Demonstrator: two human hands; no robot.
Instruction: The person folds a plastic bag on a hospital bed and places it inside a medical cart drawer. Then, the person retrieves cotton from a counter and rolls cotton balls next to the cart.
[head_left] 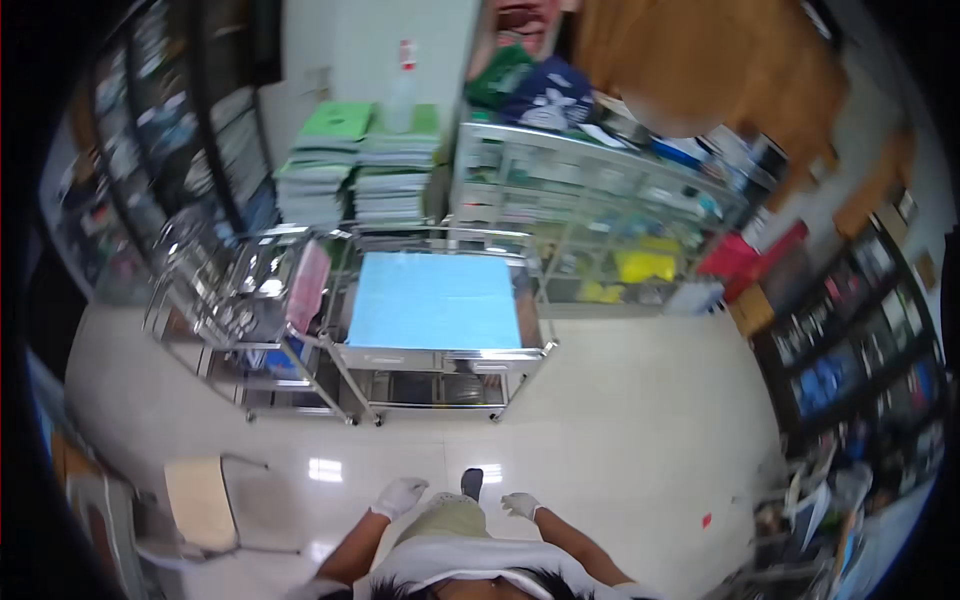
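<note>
My left hand (402,497), in a white glove, hangs in front of my body with its fingers loosely stretched and nothing in them. On the other side my right hand (520,506), also in a white glove, is held low, its fingers slightly bent and apart, and holds nothing. Neither hand touches anything. Ahead of them stands a metal trolley (450,357) whose top is covered by a light blue sheet (435,300). To its left, a second metal trolley (290,385) carries shiny metal trays (270,270) and a pink packet (308,285).
A chair (200,502) stands at the left on the tiled floor (640,420). Stacks of green-covered books (395,190) with a spray bottle (401,95) rise behind the trolleys. A glass cabinet (590,215) is at the back; dark shelves (860,340) line the right.
</note>
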